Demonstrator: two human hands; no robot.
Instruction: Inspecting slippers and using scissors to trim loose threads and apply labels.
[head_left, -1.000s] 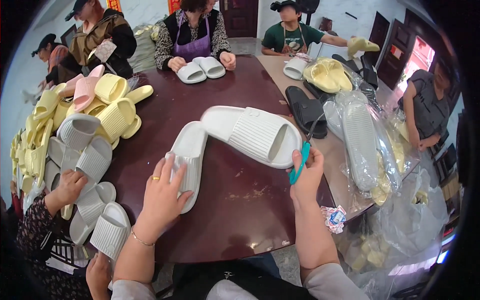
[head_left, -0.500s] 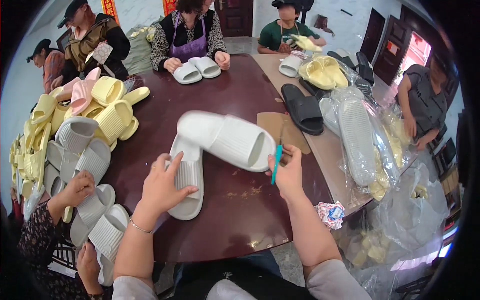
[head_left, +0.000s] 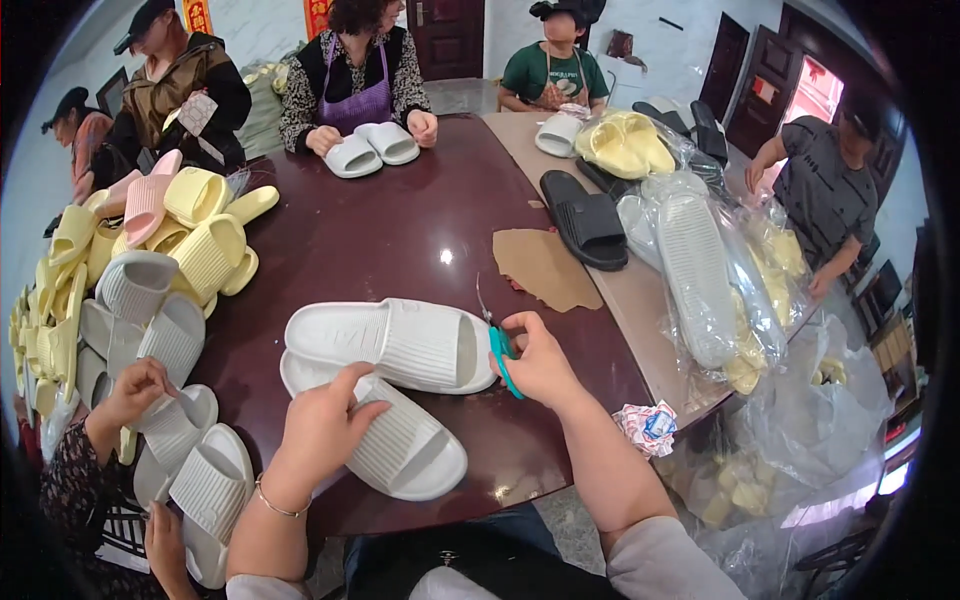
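Fingers (head_left: 345,395) of the left hand (head_left: 320,430) are spreading flat over the near white ribbed foam slide sandal (head_left: 400,450), pressing on its strap rather than gripping it. Right hand (head_left: 540,365) is curling closed around the teal-handled small scissors (head_left: 497,345), blades pointing up and away, just beside the open end of the far white foam slide sandal (head_left: 390,342).

Change noted: half a second back the right hand was holding that far sandal lifted and tilted above the dark red-brown round desk (head_left: 400,240); now it is lying flat on the desk, partly overlapping the near one, the two stacked side by side as a pair. Left hand has moved from the near sandal's heel end onto its strap. Judging from this, the trimming pass on the lifted sandal seems finished and the pair is being settled together.

Around: brown scrap of card (head_left: 545,268) is lying far right of the pair; a co-worker's hand (head_left: 135,390) at near left is handling grey sandals; yellow sandals (head_left: 200,235) are piling up at left.
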